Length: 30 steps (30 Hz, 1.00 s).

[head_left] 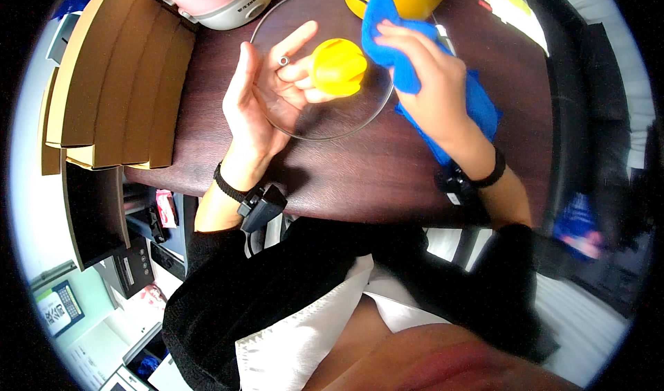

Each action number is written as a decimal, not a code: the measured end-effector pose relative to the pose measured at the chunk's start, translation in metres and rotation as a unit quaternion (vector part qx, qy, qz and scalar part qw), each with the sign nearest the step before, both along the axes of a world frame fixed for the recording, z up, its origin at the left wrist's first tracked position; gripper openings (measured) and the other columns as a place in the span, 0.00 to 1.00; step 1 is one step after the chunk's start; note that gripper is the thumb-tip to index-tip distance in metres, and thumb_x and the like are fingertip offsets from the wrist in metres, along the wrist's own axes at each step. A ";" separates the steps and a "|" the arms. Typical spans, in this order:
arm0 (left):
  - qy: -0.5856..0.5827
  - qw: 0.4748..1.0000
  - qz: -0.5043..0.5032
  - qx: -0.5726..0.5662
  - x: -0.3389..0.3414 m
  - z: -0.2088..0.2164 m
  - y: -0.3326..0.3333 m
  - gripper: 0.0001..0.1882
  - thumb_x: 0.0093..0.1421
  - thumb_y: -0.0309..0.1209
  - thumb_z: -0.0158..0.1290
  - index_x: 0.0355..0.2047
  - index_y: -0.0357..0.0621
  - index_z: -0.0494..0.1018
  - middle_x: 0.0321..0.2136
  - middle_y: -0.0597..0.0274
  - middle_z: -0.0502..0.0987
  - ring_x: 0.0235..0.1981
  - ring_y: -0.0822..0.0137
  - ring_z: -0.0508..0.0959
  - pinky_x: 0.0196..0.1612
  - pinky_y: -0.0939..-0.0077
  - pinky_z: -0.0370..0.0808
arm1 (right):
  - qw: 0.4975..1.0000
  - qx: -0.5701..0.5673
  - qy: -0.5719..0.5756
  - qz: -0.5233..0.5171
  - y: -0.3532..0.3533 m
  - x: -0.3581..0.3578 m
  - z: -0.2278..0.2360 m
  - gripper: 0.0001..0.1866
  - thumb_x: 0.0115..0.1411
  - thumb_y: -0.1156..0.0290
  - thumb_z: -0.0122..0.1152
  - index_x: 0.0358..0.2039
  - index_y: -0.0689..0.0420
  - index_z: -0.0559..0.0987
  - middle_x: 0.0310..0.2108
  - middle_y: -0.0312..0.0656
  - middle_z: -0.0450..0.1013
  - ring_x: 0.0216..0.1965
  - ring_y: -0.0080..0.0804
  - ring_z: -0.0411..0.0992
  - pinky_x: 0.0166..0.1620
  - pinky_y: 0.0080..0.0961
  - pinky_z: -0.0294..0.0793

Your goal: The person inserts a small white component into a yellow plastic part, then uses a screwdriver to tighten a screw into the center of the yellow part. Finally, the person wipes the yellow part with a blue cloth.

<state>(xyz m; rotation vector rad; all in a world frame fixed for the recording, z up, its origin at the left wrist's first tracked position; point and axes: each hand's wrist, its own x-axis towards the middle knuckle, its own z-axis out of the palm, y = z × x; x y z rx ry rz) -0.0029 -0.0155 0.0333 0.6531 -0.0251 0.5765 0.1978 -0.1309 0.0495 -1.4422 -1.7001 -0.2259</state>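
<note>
A round clear glass lid (346,117) with a bright yellow knob (338,66) is held over the table. My left hand (264,100) supports it at the left, its thumb by the rim and its other fingers showing through the glass near the knob. At the lid's right edge, my right hand (430,73) grips a bunched blue cloth (379,28), which overlaps the rim. Its fingers are bent over the cloth, and the fingertips are partly buried in the folds. A second stretch of blue cloth (482,107) lies beneath my right wrist; I cannot tell whether both are one piece.
At the back stand a pink and white appliance (225,0) and a yellow pot (408,0) with a dark inside. Cardboard boxes (124,79) line the left of the dark wooden table (373,176). A yellow and white packet (515,10) lies far right.
</note>
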 end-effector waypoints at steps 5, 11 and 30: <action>-0.056 0.997 0.050 -0.021 -0.005 0.005 0.009 0.41 0.67 0.58 0.29 0.65 0.31 0.50 0.54 0.34 0.69 0.56 0.41 0.70 0.58 0.33 0.62 | 1.000 -0.005 -0.019 0.004 -0.016 -0.020 -0.006 0.18 0.42 0.84 0.62 0.37 0.59 0.78 0.43 0.46 0.76 0.47 0.40 0.76 0.47 0.32 0.78; -0.050 0.995 0.079 -0.045 -0.006 0.009 0.006 0.42 0.66 0.59 0.31 0.64 0.33 0.53 0.54 0.35 0.69 0.56 0.41 0.70 0.58 0.36 0.64 | 0.999 0.032 0.020 0.006 -0.009 -0.033 -0.017 0.20 0.45 0.85 0.60 0.42 0.60 0.78 0.46 0.50 0.75 0.50 0.44 0.74 0.51 0.35 0.75; 0.198 0.976 0.049 0.073 0.005 0.009 -0.018 0.48 0.61 0.70 0.25 0.57 0.36 0.63 0.48 0.44 0.74 0.47 0.54 0.78 0.50 0.53 0.76 | 0.971 -0.080 -0.037 0.220 0.031 -0.022 0.031 0.19 0.42 0.75 0.66 0.39 0.56 0.78 0.47 0.46 0.76 0.51 0.42 0.74 0.54 0.34 0.73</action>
